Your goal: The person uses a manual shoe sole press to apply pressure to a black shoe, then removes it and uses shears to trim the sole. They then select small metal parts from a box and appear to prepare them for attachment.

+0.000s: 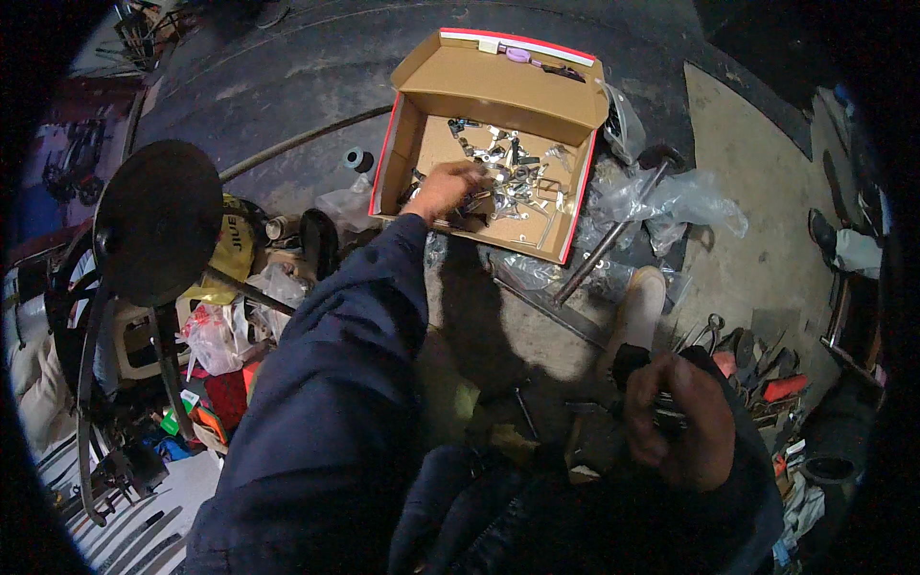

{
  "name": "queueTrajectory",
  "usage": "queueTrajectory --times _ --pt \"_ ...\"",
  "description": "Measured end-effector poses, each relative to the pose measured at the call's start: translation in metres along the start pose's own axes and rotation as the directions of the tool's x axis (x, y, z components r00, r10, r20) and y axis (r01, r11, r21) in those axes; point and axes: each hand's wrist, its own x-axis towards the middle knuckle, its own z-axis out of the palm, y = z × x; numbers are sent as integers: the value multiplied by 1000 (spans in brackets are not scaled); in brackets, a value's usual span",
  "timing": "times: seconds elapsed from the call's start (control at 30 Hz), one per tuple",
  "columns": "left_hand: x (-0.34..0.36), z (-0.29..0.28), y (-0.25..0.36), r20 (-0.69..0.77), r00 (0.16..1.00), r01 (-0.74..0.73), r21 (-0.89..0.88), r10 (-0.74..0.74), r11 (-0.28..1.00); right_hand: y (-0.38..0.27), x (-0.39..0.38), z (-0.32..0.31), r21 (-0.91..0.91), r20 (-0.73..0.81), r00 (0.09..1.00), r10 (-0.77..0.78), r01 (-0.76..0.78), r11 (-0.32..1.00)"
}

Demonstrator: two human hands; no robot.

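Note:
My left hand (448,190) reaches into an open cardboard box (436,151), over the left part of a loose heap of small metal pieces (522,174). Its fingers are bunched together among the pieces and slightly blurred; what they grip, if anything, is hidden. Silvery and dark bits, some like bent rods and brackets, make up the heap. Close to my body on the right, my right hand (682,422) is raised with the fingers curled towards the thumb. Whatever lies inside that closed hand cannot be made out.
On the box's raised lid (489,77) lie a purple item (518,56) and a dark one. A metal bar (613,235) and clear plastic bags (704,206) lie right of the box. A round dark disc on a stand (158,225) rises at left. Tools (767,374) crowd the right.

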Motion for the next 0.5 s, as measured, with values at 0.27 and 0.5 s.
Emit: queueTrajectory --times 0.27,0.5 --pt "-6 -20 -26 -44 981 177 606 -190 775 -2 -2 1 26 -10 999 39 -39 999" --pt "6 23 -8 287 958 -116 410 -7 905 -4 -1 3 17 -18 997 77 -77 997"
